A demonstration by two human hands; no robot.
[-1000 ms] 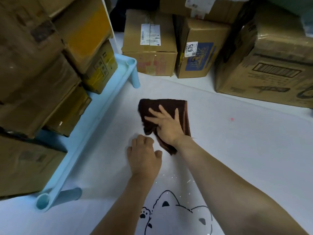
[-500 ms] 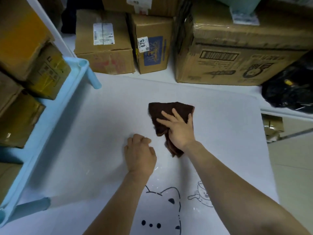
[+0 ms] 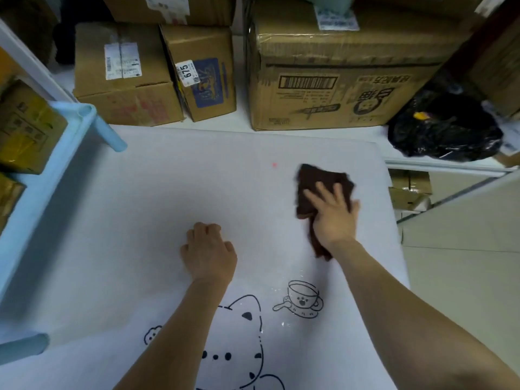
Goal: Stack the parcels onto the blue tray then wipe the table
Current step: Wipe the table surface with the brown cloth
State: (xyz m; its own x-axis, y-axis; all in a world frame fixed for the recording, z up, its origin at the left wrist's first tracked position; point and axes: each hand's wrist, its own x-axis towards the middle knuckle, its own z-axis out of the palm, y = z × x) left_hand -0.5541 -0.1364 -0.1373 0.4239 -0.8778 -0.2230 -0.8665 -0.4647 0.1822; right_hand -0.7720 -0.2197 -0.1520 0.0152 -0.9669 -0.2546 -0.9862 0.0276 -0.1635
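The right hand [image 3: 333, 218] is pressing flat, fingers spread and straight, on a dark brown cloth [image 3: 309, 178] that is lying near the right edge of the white surface [image 3: 140, 220]. The left hand [image 3: 209, 251] is resting near the middle of the surface, fingers curled under and gripping nothing. The parcels [image 3: 25, 136] are sitting on the blue tray [image 3: 33, 198] along the left edge.
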